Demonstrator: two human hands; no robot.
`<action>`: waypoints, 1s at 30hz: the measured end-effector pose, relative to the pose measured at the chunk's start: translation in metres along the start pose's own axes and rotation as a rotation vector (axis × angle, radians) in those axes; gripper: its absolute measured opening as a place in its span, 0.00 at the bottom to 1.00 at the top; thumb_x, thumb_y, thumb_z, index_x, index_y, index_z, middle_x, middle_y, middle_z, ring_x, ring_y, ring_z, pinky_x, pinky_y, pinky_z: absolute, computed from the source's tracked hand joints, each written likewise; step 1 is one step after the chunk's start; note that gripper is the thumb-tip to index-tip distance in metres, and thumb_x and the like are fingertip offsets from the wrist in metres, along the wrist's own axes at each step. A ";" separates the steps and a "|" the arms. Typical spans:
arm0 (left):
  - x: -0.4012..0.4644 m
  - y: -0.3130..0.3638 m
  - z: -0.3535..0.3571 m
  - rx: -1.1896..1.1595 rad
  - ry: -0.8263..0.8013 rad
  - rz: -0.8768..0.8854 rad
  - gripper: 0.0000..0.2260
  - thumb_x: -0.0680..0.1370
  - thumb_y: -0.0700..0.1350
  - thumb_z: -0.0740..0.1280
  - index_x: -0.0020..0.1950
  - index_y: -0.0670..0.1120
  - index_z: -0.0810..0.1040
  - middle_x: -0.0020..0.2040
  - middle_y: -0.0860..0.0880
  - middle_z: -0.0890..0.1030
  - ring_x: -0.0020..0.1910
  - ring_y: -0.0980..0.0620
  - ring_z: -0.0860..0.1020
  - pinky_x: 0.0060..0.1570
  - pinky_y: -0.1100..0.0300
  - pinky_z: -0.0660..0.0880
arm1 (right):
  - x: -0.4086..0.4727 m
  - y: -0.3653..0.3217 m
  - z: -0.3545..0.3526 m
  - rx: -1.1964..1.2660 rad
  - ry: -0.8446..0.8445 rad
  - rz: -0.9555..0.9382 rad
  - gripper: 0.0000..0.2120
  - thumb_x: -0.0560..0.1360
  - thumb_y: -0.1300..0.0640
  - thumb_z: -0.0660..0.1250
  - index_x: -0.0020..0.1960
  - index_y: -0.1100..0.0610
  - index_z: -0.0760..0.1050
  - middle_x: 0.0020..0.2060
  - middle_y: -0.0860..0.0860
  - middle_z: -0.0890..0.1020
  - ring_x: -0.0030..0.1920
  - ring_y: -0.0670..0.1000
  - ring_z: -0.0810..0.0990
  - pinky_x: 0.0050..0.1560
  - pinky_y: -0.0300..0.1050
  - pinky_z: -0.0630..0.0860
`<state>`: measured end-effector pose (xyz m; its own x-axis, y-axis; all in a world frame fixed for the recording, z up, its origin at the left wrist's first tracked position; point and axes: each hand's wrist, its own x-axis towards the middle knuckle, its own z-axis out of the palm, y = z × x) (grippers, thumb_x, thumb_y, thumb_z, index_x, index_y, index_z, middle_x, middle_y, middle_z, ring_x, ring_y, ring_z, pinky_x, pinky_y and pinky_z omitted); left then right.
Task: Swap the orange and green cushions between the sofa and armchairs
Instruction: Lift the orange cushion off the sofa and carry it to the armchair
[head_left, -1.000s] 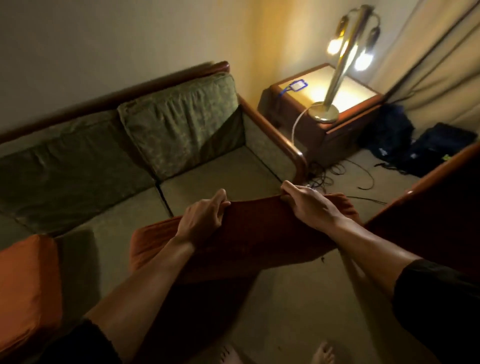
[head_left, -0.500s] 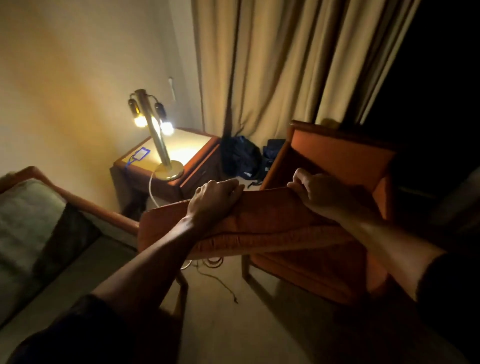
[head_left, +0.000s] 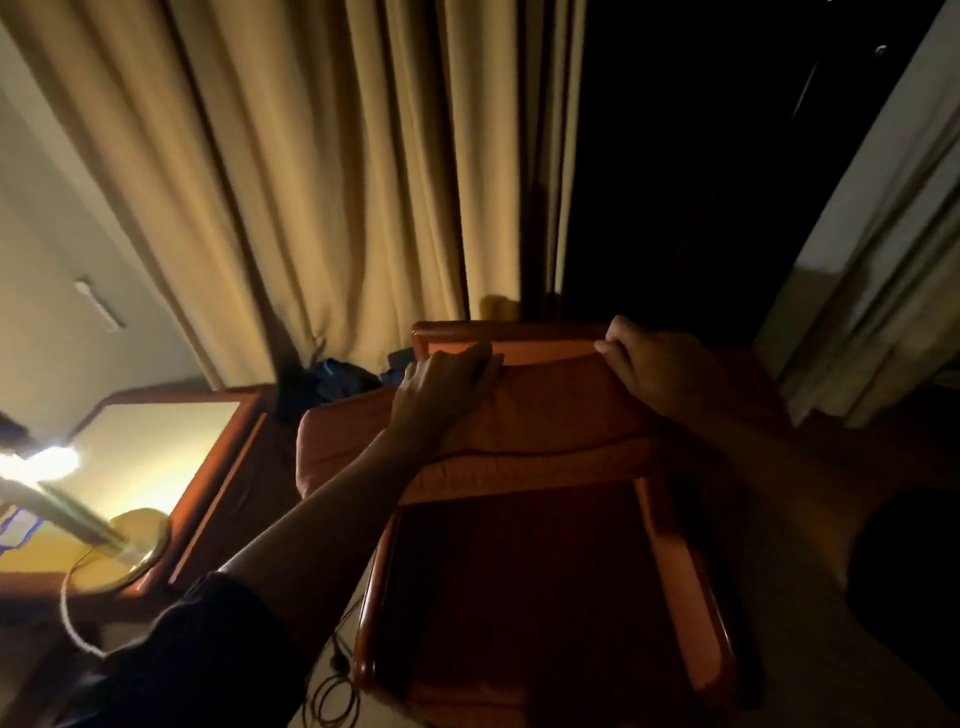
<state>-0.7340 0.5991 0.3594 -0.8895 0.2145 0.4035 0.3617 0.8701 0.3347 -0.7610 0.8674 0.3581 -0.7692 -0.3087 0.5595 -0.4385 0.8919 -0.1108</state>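
Above, both hands carry one orange cushion (head_left: 540, 415) over the seat of an orange armchair (head_left: 519, 597). Left hand (head_left: 447, 387): fingers curled over the cushion's far edge, the grip pinching the fabric near the left corner. Right hand (head_left: 660, 371): likewise closed on the far edge, near the right corner. The cushion hangs roughly level between the hands, its far edge close to the wooden top rail of the chair back (head_left: 509, 332); contact with the rail cannot be judged in the dim light. The seat below appears dark and unoccupied. A bedside worktop (head_left: 171, 431) with a lit lamp (head_left: 57, 493) stands just left of the chair, and drawn curtains (head_left: 322, 182) hang behind.

Progress, as a judgement: this cushion is in transit and not yet set down. Whether it is arriving at or leaving the armchair cannot be told. No green cushion and no sofa are in view, so the rest of the swap cannot be assessed; at least the placing of this cushion remains.
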 end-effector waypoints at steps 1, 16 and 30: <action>0.014 -0.005 0.012 -0.007 -0.017 0.008 0.14 0.81 0.59 0.54 0.50 0.53 0.75 0.43 0.43 0.81 0.44 0.39 0.79 0.46 0.46 0.73 | 0.005 0.010 0.011 -0.017 0.030 -0.001 0.19 0.80 0.44 0.54 0.47 0.57 0.75 0.32 0.57 0.80 0.31 0.60 0.80 0.32 0.48 0.74; 0.162 -0.090 0.181 -0.024 -0.216 -0.045 0.12 0.81 0.54 0.57 0.47 0.47 0.73 0.33 0.47 0.79 0.34 0.41 0.78 0.42 0.52 0.69 | 0.072 0.149 0.213 0.119 -0.179 0.116 0.27 0.82 0.39 0.43 0.45 0.57 0.71 0.23 0.53 0.74 0.20 0.55 0.72 0.20 0.45 0.65; 0.257 -0.182 0.316 0.025 -0.328 -0.072 0.14 0.80 0.54 0.59 0.54 0.46 0.77 0.52 0.45 0.81 0.49 0.43 0.79 0.48 0.49 0.74 | 0.134 0.222 0.369 0.100 -0.559 0.325 0.16 0.81 0.46 0.56 0.50 0.58 0.73 0.39 0.58 0.79 0.41 0.61 0.79 0.40 0.52 0.72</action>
<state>-1.1165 0.6359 0.1332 -0.9564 0.2802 0.0830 0.2917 0.8978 0.3300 -1.1332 0.9015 0.1053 -0.9838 -0.1775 -0.0234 -0.1630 0.9421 -0.2930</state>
